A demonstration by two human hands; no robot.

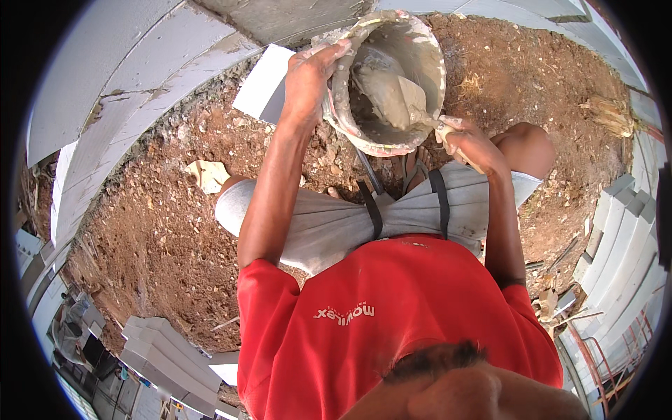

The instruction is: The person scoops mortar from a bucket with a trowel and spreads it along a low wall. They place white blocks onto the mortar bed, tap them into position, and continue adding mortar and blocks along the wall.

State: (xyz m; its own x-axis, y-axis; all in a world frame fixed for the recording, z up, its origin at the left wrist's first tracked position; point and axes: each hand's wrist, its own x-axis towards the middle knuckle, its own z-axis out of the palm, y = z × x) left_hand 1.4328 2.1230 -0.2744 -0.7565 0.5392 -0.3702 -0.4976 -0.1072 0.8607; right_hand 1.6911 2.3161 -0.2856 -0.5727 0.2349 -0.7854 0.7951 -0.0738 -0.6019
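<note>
Two bare hands work at a mortar-smeared bucket in the head view, the bucket (343,105) sitting at the top centre of the frame with its mouth turned toward the camera. At its upper left, the left hand (311,77) grips the rim, fingers curled over the edge. To the right of the rim, the right hand (470,145) is closed around the handle of a trowel (413,96), whose blade reaches into the bucket. Wet grey mortar (378,91) lies on the blade and coats the inner walls.

Just left of the bucket, partly behind the left forearm, is a white block (260,80). A pale block wall (147,52) curves across the upper left. Reddish, stony soil (161,259) spreads around the person, with a flat cream-coloured piece (208,176) left of the knee. The person's grey shorts (315,220) and red shirt (392,294) fill the middle and lower centre. Pale blocks (616,241) are stacked at the right edge, and more blocks (168,357) lie at the lower left.
</note>
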